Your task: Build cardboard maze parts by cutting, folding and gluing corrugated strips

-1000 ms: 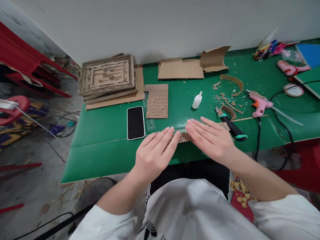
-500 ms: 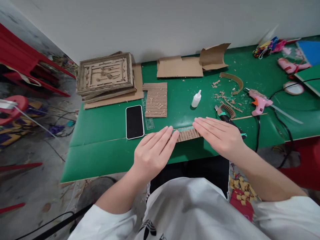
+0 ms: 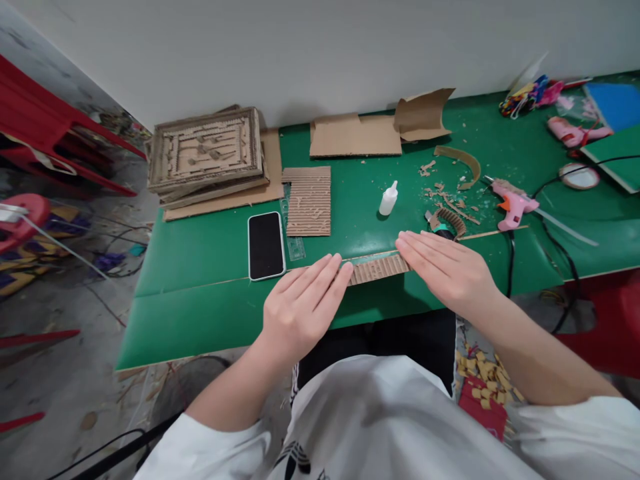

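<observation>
Spanning the gap between left hand and right hand, the cardboard strip is covered by straight fingers at both sides; whether it is gripped cannot be told. If it is pressed unevenly, its ridges could be crushed.

The corrugated cardboard strip is showing matt, ridged paper; the corrugated cardboard sheet is looking equally rough (pale, torn-looking flecks are scarring it). The green tabletop is gleaming smoothly, the smartphone is presenting a glossy screen, and the squeeze bottle is resembling smooth plastic.
</observation>
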Demonstrator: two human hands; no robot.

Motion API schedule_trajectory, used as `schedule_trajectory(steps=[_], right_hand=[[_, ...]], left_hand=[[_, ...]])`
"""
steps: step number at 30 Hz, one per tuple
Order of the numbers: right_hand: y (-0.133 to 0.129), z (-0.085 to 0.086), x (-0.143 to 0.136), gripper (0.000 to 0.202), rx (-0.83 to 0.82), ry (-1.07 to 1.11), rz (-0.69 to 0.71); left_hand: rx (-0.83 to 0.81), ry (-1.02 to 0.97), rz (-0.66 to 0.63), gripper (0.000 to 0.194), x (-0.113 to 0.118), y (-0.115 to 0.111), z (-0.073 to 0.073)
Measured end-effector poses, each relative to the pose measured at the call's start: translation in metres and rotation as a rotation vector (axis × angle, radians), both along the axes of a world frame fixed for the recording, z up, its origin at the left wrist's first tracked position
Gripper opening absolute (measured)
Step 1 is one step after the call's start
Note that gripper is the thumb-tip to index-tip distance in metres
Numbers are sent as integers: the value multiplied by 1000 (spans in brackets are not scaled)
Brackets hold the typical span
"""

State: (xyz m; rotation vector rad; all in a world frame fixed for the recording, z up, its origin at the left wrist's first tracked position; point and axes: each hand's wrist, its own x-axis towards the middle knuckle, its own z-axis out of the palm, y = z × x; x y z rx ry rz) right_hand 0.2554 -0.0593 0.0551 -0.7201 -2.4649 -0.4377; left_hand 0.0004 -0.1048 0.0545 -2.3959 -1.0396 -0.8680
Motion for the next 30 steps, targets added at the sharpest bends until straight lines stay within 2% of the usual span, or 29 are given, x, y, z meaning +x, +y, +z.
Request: schedule_trajectory(steps=[8,15,18,20,23,27,30], right_hand=[[1,-3,9,49,-9,5,-17],[1,-3,9,41,24,-3,-37],[1,-2,9,42,27,-7,-29],[1,-2,10,43,23,0,-28],[1,-3,11,47,24,9,-25],[2,-5,11,50,13,19,-18],[2,-7,11,52,-5,36,-19]], left_hand=[[7,-2,13,31,1,0,2],[-12,9,19,34,1,0,-1],[-27,17,64,42,-5,-4,2],[-34,0,118,53,-13,-8,3],[-54,-43,151,64,-25,-13,0],[-33,-105,92,50,-30,-14,-10],[-14,-144,74,46,-29,-13,-15]])
